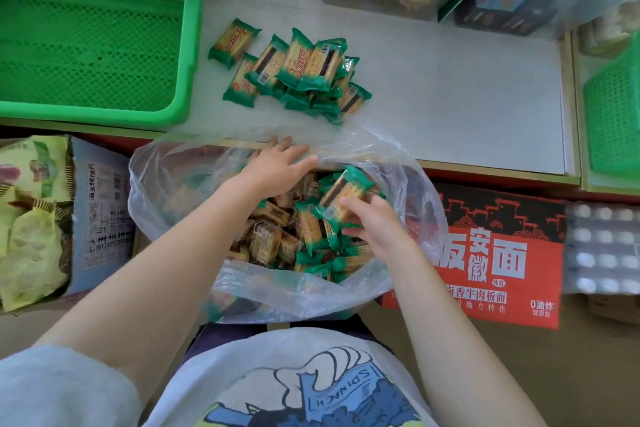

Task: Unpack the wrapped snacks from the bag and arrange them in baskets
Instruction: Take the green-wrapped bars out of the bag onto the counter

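Right hand (372,222) grips a green snack packet (348,192) over the bag (408,184), likely mid-lift. Left hand (277,166), fingers flat, presses the far rim open. Unpacked pile (298,73) sits on the shelf (467,107), beside the unfilled left basket (187,45).

Green wrapped snacks (294,73) piled, clear bag (277,295) open

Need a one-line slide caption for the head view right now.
Right hand lifts green-wrapped snacks from clear bag; left hand holds its rim.
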{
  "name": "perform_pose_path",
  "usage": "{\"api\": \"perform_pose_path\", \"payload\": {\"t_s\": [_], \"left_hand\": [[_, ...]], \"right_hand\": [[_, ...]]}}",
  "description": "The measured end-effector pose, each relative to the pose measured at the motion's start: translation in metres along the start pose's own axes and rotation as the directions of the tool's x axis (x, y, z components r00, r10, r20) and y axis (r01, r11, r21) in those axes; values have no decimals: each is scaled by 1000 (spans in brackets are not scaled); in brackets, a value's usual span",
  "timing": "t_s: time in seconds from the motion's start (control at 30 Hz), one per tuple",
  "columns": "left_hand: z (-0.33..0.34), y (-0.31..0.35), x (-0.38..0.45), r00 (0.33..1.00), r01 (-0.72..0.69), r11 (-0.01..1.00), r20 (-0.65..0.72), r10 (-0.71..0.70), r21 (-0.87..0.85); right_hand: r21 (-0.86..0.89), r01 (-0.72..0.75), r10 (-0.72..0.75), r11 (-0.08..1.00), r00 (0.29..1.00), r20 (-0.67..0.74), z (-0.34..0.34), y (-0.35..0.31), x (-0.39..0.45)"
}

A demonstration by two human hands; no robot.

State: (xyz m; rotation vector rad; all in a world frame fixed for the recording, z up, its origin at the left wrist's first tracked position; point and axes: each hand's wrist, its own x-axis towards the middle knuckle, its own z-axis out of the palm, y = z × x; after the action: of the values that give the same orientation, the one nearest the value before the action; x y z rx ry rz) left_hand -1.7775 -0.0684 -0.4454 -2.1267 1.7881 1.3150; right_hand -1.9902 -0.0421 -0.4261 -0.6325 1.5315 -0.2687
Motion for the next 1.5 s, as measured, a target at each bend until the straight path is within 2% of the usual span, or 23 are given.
{"api": "perform_pose_path", "payload": {"t_s": [0.1, 0.23, 0.37, 0.43, 0.5, 0.6, 0.67, 0.73, 0.8, 0.87, 0.93, 1.0, 1.07, 1.13, 1.2, 1.27, 1.37, 1.5], "left_hand": [[-11, -8, -3, 986, 38, 998, -164, -29, 54], [5, -32, -6, 995, 68, 990, -82, -59, 121], [8, -35, -1, 996, 62, 995, -73, -56, 75], [6, -33, -1, 996, 73, 996, -59, -69, 57], [5, -33, -1, 996, 74, 996, -49, -72, 45], [5, -34, 0, 996, 76, 997, -42, -75, 22], [4, -34, 0, 996, 81, 997, -37, -81, 13], [3, -34, -1, 996, 81, 997, -25, -81, 13], [2, -33, -2, 997, 79, 997, -18, -79, 20], [2, -34, -2, 997, 81, 996, -16, -81, 25], [3, -35, -1, 997, 81, 996, -18, -81, 26], [4, -35, -1, 997, 75, 997, -20, -74, 27], [4, -34, -1, 997, 71, 997, -29, -70, 34], [4, -33, -1, 997, 74, 996, -32, -72, 41], [4, -32, -2, 997, 76, 996, -27, -75, 45], [3, -32, -3, 997, 77, 996, -22, -76, 37], [2, -33, -2, 997, 75, 997, -27, -74, 29], [2, -35, 0, 997, 75, 997, -31, -74, 32]], "right_hand": [[-51, 87, -83, 995, 994, 66, -10, -30, -13], [-76, 267, -268, 961, 963, -8, 9, -84, 13], [-82, 372, -375, 925, 927, -24, 44, -133, 52], [-211, 343, -371, 915, 922, -112, 55, -146, 65], [-328, 212, -291, 921, 933, -214, 56, -152, 79], [-391, 71, -156, 918, 969, -190, 58, -153, 98], [-407, 60, -161, 911, 963, -217, 64, -154, 112], [-314, 165, -239, 935, 947, -214, 70, -157, 123], [-203, 281, -307, 938, 946, -108, 76, -162, 127], [-176, 325, -329, 929, 944, 11, 79, -164, 124], [-226, 336, -343, 914, 939, 8, 75, -161, 119], [-288, 342, -375, 894, 924, -67, 66, -156, 108], [-312, 339, -383, 888, 919, -93, 57, -142, 96], [-282, 286, -301, 916, 953, -10, 57, -127, 83], [-161, 146, -128, 976, 984, 121, 65, -118, 77], [12, 21, -23, 1000, 978, 208, 76, -119, 81], [234, 25, -84, 972, 967, 242, 89, -130, 94], [288, 77, -156, 955, 952, 264, 96, -140, 92]]}}
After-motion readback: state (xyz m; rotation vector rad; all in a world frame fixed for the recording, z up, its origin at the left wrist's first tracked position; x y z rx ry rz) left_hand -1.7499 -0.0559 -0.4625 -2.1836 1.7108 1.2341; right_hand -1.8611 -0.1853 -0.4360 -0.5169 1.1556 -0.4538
